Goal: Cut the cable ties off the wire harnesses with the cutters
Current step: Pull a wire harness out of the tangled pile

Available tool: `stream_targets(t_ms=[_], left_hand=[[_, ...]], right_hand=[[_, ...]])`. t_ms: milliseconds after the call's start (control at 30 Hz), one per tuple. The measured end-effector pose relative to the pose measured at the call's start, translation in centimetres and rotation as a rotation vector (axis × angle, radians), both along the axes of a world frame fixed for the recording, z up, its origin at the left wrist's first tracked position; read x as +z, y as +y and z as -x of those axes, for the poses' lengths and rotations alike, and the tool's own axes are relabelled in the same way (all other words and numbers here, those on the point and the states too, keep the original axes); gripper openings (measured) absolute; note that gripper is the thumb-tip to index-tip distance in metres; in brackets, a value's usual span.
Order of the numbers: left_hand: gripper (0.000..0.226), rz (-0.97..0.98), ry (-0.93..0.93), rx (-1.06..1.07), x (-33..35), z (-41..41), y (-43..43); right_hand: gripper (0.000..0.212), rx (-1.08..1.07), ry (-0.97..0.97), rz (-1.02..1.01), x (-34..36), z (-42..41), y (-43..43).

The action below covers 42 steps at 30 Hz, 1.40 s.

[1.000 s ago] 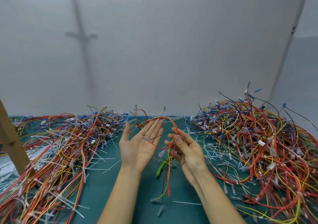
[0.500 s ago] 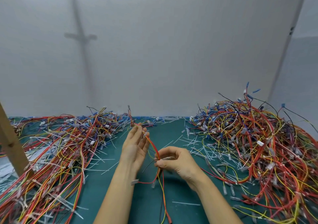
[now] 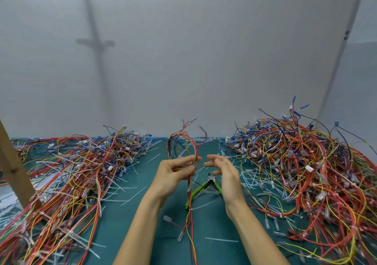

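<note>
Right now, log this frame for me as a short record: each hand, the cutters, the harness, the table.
left hand: pinches one harness, raised above the mat
right hand: open, holds nothing
cutters: green-handled, lying on the mat below the hands, untouched
heaps: left pile and right pile of harnesses
mat: teal, strewn with cut ties

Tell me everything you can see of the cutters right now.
The cutters lie flat on the teal mat, unheld. Green handles spread in a V toward the person, dark metal head pointing away. The right hand hides part of one handle; the wire harness in the left hand crosses in front of the other.
</note>
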<state>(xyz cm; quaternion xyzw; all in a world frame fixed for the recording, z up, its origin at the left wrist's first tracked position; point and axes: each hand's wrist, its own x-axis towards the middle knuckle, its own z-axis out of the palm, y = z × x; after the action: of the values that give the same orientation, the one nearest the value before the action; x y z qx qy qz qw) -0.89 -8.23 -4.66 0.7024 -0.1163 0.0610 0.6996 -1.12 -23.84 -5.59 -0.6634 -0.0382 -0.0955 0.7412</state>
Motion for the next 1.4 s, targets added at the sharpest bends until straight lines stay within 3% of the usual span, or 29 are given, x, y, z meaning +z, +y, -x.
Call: stream_targets(t_ms=[167, 300, 433, 500, 600, 700, 767, 900, 967, 1067, 1233, 1400], left_hand=[[0.046, -0.239, -0.021, -0.149, -0.6, -0.3, -0.5], [0.048, -0.341, 0.011, -0.157, -1.4, -0.7, -0.3], [0.053, -0.412, 0.115, -0.063, -2.1, -1.5, 0.8], [0.052, -0.338, 0.158, 0.083, -2.1, -1.9, 1.0], [0.043, -0.076, 0.196, 0.37, -1.6, -2.1, 0.8], [0.043, 0.055, 0.087, 0.521, -0.9, -2.0, 0.8], [0.039, 0.04, -0.069, 0.577, -0.2, -1.4, 0.8], [0.026, -0.149, -0.315, 0.469, 0.8, -0.1, -0.6], [0.03, -0.153, -0.272, 0.363, 1.0, 0.1, -1.5], [0.027, -0.011, -0.135, 0.239, 1.2, -0.1, -1.7], [0.023, 0.202, -0.03, 0.128, 0.8, -0.2, -0.7], [0.019, 0.302, 0.008, 0.158, 0.8, -0.5, -0.6]], right_hand=[[0.048, 0.09, 0.088, -0.139, 0.4, -0.4, -0.3], [0.023, 0.033, 0.014, -0.088, 0.2, -0.2, 0.1], [0.016, 0.063, -0.067, 0.006, 0.0, -0.1, 0.1], [0.017, 0.089, -0.108, 0.049, 0.1, 0.0, 0.0], [0.021, 0.125, -0.158, 0.129, 0.1, 0.1, 0.0], [0.03, 0.164, -0.168, 0.227, 0.1, 0.0, 0.1], [0.036, 0.167, -0.19, 0.342, -0.1, -0.1, 0.1], [0.037, 0.099, -0.283, 0.677, -0.9, -0.1, 0.3], [0.033, 0.092, -0.343, 0.834, -1.2, 0.0, 0.5], [0.026, 0.091, -0.375, 0.941, -1.2, 0.1, 0.5], [0.03, 0.054, -0.33, 0.96, -1.2, 0.0, 0.6], [0.034, -0.037, -0.294, 0.717, -0.8, 0.3, 0.7]])
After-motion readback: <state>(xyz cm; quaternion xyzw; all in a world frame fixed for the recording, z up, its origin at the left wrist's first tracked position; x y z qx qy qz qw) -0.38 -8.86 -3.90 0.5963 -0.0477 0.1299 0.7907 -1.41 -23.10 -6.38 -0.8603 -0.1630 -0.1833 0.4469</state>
